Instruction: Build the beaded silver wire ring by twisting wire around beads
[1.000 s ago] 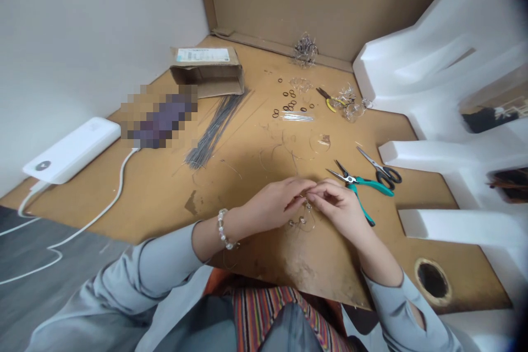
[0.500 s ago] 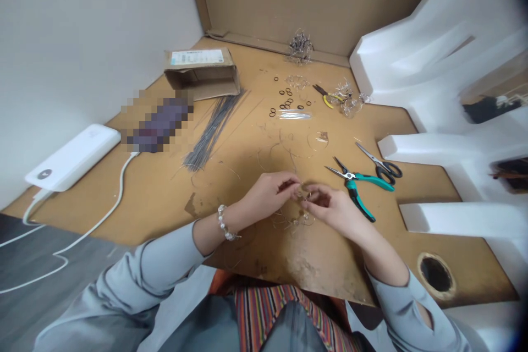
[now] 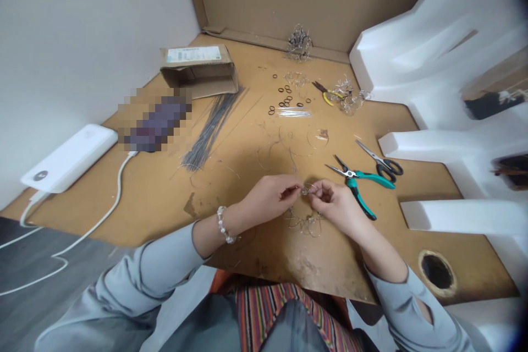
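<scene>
Between my two hands is a small piece of bent thin wire (image 3: pixel 305 191), too fine to make out its full shape. My left hand (image 3: pixel 277 193), with a beaded bracelet (image 3: pixel 223 224) on its wrist, pinches it from the left. My right hand (image 3: pixel 332 201) pinches it from the right, its fingers curled together. Just below the hands, loops of thin wire (image 3: pixel 309 225) lie on the table. To the right of my right hand rest long-nose pliers (image 3: pixel 350 174) with green handles, jaws apart, and black-handled scissors (image 3: pixel 383 164).
A bundle of grey wires (image 3: pixel 212 135) lies left of centre by an open cardboard box (image 3: pixel 200 74). Farther back are several dark rings (image 3: pixel 287 100), short straight wires (image 3: pixel 293 113), yellow-handled pliers (image 3: pixel 325 94) and wire tangles (image 3: pixel 300 43). A white power bank (image 3: pixel 70 158) and cable sit left; white foam (image 3: pixel 437 217) borders the right.
My hands have drawn slightly apart, and my right fingers have closed in tighter on the wire. The wire loops below show more clearly. The tools have not moved.
</scene>
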A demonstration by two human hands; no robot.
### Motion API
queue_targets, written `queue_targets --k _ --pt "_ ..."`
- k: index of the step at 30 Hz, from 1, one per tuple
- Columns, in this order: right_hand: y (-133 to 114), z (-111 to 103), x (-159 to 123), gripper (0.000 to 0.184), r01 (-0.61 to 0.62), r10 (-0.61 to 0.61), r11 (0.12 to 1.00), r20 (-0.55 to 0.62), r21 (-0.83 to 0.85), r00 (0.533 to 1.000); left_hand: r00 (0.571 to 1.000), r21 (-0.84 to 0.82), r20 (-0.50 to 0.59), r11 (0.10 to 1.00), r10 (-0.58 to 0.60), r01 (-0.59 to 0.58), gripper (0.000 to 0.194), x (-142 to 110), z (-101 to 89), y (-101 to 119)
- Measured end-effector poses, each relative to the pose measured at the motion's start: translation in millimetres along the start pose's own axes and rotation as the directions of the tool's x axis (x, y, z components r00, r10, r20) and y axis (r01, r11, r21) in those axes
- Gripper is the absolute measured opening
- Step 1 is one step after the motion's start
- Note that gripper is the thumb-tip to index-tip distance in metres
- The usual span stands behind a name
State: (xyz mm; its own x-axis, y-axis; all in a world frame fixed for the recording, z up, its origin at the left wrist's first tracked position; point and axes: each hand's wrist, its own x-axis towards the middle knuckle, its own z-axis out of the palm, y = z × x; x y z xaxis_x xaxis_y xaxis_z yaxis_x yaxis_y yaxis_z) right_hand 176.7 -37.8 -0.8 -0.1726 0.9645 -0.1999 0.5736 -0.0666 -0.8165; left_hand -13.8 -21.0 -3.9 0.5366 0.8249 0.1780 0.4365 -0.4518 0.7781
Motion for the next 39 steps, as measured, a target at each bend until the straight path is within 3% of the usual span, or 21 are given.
queue_targets --k 8,18,25,33,39 --pt "-3 1 0 0.010 0.049 -0.052 0.996 -0.032 -0.074 0.998 0.997 0.144 0.064 0.989 0.032 -0.041 0.016 0 0.5 0" --pt "-2 7 0 0.008 0.074 -0.077 0.995 -0.048 -0.072 0.996 0.999 0.248 0.039 0.969 -0.019 0.008 0.016 0 4.9 2" --pt "-7 8 -2 0.006 0.097 -0.104 0.992 -0.088 -0.085 0.991 0.998 0.344 0.047 0.938 0.033 -0.047 0.017 -1 8.8 -1" --pt "1 -1 -3 0.017 0.151 -0.148 0.986 0.035 -0.072 0.988 0.996 0.205 0.051 0.977 -0.076 0.064 0.016 1 3.9 2" --pt "2 -8 -2 0.020 0.190 -0.186 0.975 0.038 -0.119 0.982 0.999 0.166 0.022 0.986 -0.024 0.020 0.017 1 1.1 3"
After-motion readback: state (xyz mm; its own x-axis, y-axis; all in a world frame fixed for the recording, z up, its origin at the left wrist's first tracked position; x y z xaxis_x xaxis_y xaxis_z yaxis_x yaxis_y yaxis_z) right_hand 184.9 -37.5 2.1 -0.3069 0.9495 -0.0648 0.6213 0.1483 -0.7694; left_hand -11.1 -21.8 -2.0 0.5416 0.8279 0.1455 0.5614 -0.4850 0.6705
